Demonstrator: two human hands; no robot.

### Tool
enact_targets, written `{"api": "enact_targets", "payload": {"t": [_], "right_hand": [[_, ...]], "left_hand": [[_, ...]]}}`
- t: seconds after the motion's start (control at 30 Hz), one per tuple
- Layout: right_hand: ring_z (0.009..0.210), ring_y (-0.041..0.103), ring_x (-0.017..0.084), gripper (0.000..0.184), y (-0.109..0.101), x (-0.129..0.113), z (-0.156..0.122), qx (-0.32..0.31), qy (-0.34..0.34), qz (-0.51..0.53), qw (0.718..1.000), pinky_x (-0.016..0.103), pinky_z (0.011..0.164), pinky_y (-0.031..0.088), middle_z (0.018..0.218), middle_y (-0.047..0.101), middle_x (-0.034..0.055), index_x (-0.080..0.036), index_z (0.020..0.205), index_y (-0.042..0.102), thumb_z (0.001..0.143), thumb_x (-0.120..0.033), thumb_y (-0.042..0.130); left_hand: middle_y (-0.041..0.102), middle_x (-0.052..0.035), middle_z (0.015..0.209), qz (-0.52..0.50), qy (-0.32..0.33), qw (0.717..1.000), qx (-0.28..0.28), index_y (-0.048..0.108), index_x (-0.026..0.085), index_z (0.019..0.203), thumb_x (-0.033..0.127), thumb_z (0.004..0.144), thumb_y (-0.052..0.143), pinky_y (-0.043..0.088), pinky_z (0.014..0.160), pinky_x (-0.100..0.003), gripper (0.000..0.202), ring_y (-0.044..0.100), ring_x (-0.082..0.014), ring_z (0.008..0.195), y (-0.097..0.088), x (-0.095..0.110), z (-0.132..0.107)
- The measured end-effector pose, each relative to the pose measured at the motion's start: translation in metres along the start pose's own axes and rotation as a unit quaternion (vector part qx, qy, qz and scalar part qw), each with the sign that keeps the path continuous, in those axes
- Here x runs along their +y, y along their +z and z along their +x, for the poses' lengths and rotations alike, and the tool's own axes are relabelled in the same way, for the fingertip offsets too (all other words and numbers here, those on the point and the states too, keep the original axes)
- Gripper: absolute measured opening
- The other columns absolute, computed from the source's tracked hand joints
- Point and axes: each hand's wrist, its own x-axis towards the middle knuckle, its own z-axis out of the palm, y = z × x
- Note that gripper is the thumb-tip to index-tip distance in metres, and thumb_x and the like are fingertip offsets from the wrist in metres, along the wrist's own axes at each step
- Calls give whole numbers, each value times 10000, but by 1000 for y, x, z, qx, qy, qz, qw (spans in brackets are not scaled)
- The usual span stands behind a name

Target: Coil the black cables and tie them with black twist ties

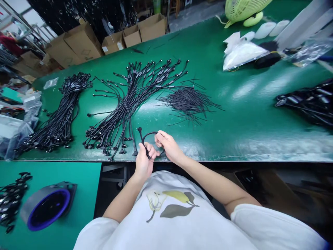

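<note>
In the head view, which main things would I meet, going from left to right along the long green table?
First cable bundle, second cable bundle, pile of thin black strands, white bag, dark bundle at right edge.

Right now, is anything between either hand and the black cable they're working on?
Nothing visible: the left hand and right hand both hold the black cable. The cable pile lies close beside the left hand, not between.

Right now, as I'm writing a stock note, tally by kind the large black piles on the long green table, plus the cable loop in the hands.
Piles of cables with connectors: 2 (left pile, middle pile)
Pile of thin black strips: 1
Black heap at the right edge, contents unclear: 1
Held cable loop: 1
Total: 5
</note>
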Motion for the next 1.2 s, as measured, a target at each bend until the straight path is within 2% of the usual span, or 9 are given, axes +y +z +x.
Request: {"api": "enact_targets", "payload": {"t": [0.13, 0.23, 0.4, 0.53, 0.63, 0.73, 0.83, 1.0, 1.2], "right_hand": [[795, 450, 136, 349, -19, -14, -4, -130, 2, -77, 989, 259, 747, 384, 810, 468, 15, -158, 641, 581, 796, -458, 667], [895, 466, 157, 356, -22, -22, -13, -147, -40, -90, 984, 295, 827, 411, 957, 469, 43, -157, 640, 578, 816, -457, 653], [890, 502, 157, 401, -13, -32, -30, -201, -47, -61, 977, 298, 767, 485, 1063, 476, 71, -142, 642, 550, 849, -480, 608], [718, 510, 103, 385, -17, -40, -35, -205, 9, -19, 978, 244, 577, 492, 1055, 469, 68, -132, 703, 601, 854, -487, 598], [844, 544, 148, 427, -25, -43, -33, -166, -16, -57, 984, 292, 751, 511, 1017, 519, 71, -140, 677, 621, 862, -523, 582], [1000, 565, 186, 465, -29, -45, -31, -125, -3, -32, 992, 353, 922, 466, 1059, 575, 77, -174, 921, 644, 894, -611, 485], [958, 611, 166, 541, -24, -46, -29, -135, 22, 11, 991, 331, 858, 501, 1129, 595, 83, -211, 1189, 516, 886, -655, 457], [568, 570, 97, 295, -8, -47, -21, -132, 33, 29, 990, 219, 550, 494, 669, 532, -44, -187, 1009, 512, 940, -471, 477], [818, 660, 137, 197, -13, -48, -18, -63, -88, -109, 988, 239, 668, 537, 997, 583, 39, -185, 926, 511, 889, -369, 573]], "left_hand": [[377, 63, 588, 180, 4, 980, -82, 556, 172, 869, 613, 855, 509, 410, 645, -277, 444, 355, -90, 517, -14, 11, -5], [461, 18, 694, 367, 6, 918, -153, 572, 158, 1136, 602, 891, 446, 422, 707, -302, 523, 429, -118, 599, -25, 19, -7], [538, -70, 863, 478, 0, 835, -274, 627, 138, 1035, 581, 933, 340, 440, 743, -316, 538, 494, -154, 727, -27, 29, -7], [574, -113, 995, 400, -7, 866, -301, 615, 147, 905, 599, 887, 449, 432, 844, -344, 481, 529, -195, 878, -17, 19, -9], [542, -27, 706, 222, -134, 916, -307, 551, 165, 892, 596, 860, 514, 432, 657, -294, 433, 505, -144, 649, -7, 7, -13], [413, 51, 603, 100, -193, 949, -227, 504, 175, 889, 521, 839, 607, 348, 547, -232, 364, 407, -89, 532, 1, 4, -15], [425, 43, 635, 124, -226, 935, -244, 517, 156, 912, 478, 806, 670, 345, 562, -233, 372, 409, -82, 556, 5, 4, -13], [449, 31, 659, 140, -241, 926, -255, 541, 136, 983, 471, 763, 714, 345, 547, -240, 437, 422, -90, 573, 8, 2, -14], [549, -42, 807, 76, -251, 943, -203, 586, 116, 1098, 457, 759, 708, 392, 550, -246, 496, 505, -112, 633, 9, 14, -17]]}}
